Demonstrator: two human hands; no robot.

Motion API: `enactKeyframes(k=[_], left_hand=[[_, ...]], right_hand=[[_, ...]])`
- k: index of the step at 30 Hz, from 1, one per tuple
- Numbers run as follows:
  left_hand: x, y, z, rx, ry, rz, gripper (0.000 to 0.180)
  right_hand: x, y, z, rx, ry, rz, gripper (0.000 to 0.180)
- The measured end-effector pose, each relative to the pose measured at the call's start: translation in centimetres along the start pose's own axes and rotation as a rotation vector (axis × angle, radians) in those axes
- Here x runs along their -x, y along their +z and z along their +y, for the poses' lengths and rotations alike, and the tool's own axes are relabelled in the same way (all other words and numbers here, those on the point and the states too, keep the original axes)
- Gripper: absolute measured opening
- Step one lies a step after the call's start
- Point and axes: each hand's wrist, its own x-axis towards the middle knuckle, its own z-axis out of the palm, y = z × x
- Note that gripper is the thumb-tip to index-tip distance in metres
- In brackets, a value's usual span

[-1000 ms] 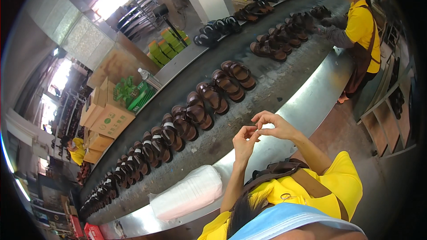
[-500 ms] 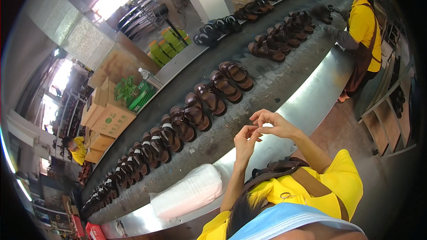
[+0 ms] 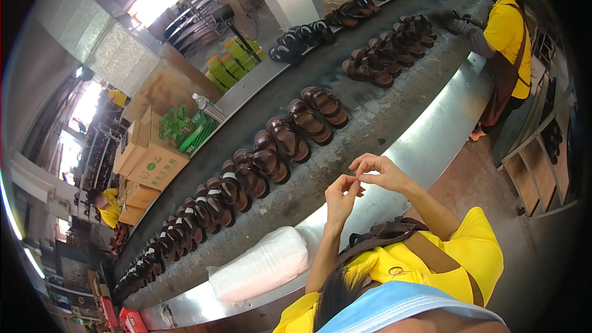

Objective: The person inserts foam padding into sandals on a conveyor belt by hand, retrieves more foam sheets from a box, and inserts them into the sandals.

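Brown sandals have shifted along the belt since the earlier frame; the raised hands have stayed together.

The left hand (image 3: 341, 197) and right hand (image 3: 380, 171) meet fingertip to fingertip above the shiny steel rim (image 3: 425, 142) of the table, fingers narrow, pinching something too small to tell. Just beyond the rim, the gritty dark conveyor belt (image 3: 370, 108) carries strappy brown leather sandals (image 3: 308, 122) in a long curved row of pairs, too many to count. Left of the hands, one soft white plastic-wrapped bundle (image 3: 262, 265) lies on the rim. Far along the rim stands one co-worker (image 3: 505, 37) in yellow.
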Motion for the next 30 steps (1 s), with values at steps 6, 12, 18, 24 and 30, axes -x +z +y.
enactKeyframes(k=[6, 12, 18, 24, 30], left_hand=[[-0.3, 0.8, -0.1, -0.075, -0.005, -0.002, 0.009], [-0.6, 1.6, 0.0, -0.157, -0.006, 0.078, 0.006], [-1.0, 2.5, -0.3, -0.187, -0.028, 0.191, 0.004], [-1.5, 3.1, -0.7, -0.080, 0.000, 0.239, 0.006], [-1.9, 3.5, -0.9, -0.160, 0.004, 0.238, 0.008]], right_hand=[[0.0, -0.9, 0.4, -0.041, 0.038, 0.002, 0.007], [-0.1, -1.8, 0.6, -0.071, 0.077, 0.013, 0.008], [-0.2, -2.8, 2.1, -0.124, 0.108, 0.021, 0.009], [-0.4, -3.2, 1.7, -0.146, 0.166, 0.009, 0.008], [-1.0, -3.8, 1.9, -0.132, 0.167, 0.006, 0.009]])
